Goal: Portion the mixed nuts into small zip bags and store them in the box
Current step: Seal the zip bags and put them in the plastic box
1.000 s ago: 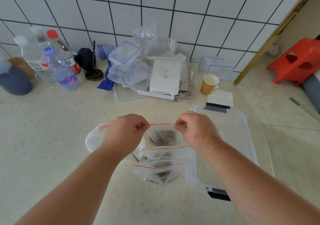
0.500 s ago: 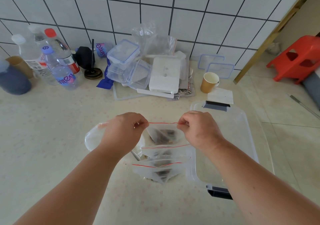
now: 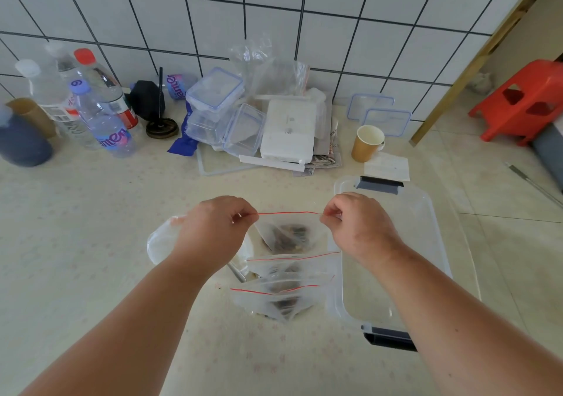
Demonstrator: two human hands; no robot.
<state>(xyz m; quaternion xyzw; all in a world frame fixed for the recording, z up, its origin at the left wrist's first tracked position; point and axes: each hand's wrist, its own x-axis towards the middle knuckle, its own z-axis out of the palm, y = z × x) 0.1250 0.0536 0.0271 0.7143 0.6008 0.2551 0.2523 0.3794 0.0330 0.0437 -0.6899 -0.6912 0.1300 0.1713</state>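
My left hand (image 3: pixel 213 231) and right hand (image 3: pixel 356 228) keep pinching the zip bag (image 3: pixel 286 234) by its red strip, unmoved, just left of the box (image 3: pixel 426 243). I judge sealing unfinished (two filled bags (image 3: pixel 283 292) wait nearer me).

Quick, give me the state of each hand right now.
Left hand: closed, pinching the left end of the zip bag at its red seal.
Right hand: closed, pinching the right end.

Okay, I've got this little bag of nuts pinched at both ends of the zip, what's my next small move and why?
Probably swing the zip bag right and lower it into the clear box. Its red strip looks straight and shut between left hand and right hand, and the box looks empty.
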